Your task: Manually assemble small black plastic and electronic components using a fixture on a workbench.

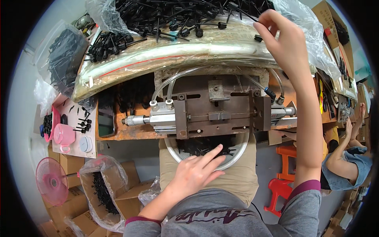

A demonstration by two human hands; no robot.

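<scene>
My right hand (285, 39) is raised at the far right of the heap. Its thumb and fingers pinch the end of a thin black stemmed plastic part (248, 15). Around that part lies a large heap of similar black stemmed parts (173, 17) on a plastic-wrapped surface (173, 50). My left hand (197, 172) reaches over the near rim of a white basket (172, 149) on my lap, fingers stretched and spread, holding nothing I can see. Black parts (197, 145) lie inside the basket, just beyond my fingertips.
A metal clamping fixture (233, 85) with air cylinders (164, 118) and clear hoses stands between heap and basket. At left are a pink mug (64, 133), a pink fan (51, 181) and an opened carton (130, 173). Red stools (281, 190) and another person (343, 168) are at right.
</scene>
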